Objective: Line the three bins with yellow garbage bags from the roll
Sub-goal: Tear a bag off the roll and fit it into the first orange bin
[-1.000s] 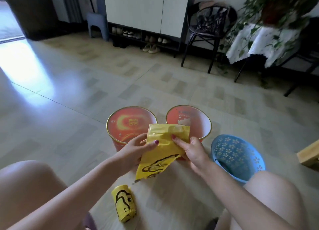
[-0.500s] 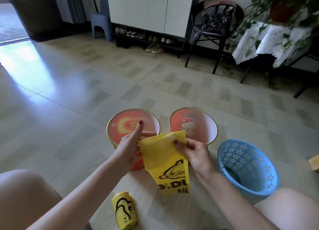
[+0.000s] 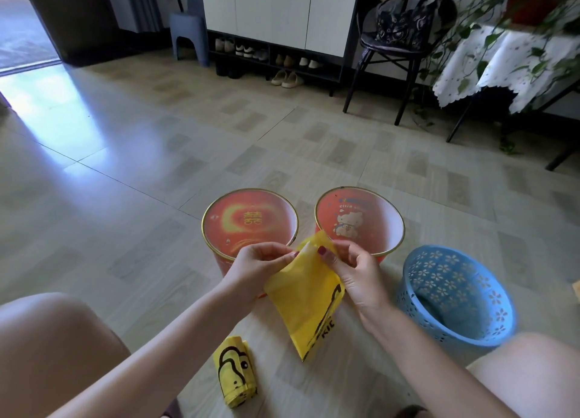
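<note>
head view: left hand [image 3: 255, 265] and right hand [image 3: 351, 265] pinching top edge of yellow bag [image 3: 301, 304], held above floor [image 3: 125, 198] before two red bins [image 3: 249, 226]. best rubbed apart at mouth, then spread over rim.

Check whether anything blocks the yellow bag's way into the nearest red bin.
Nothing visible does. Both hands pinch the folded yellow plastic bag just above the open gold-rimmed red bin; the bag's mouth is not yet spread.

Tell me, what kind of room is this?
Most likely the entrance area of a home: a white shoe cabinet with shoes beneath it, a chair by the wall, and a trailing houseplant on a cloth-covered table.
</note>
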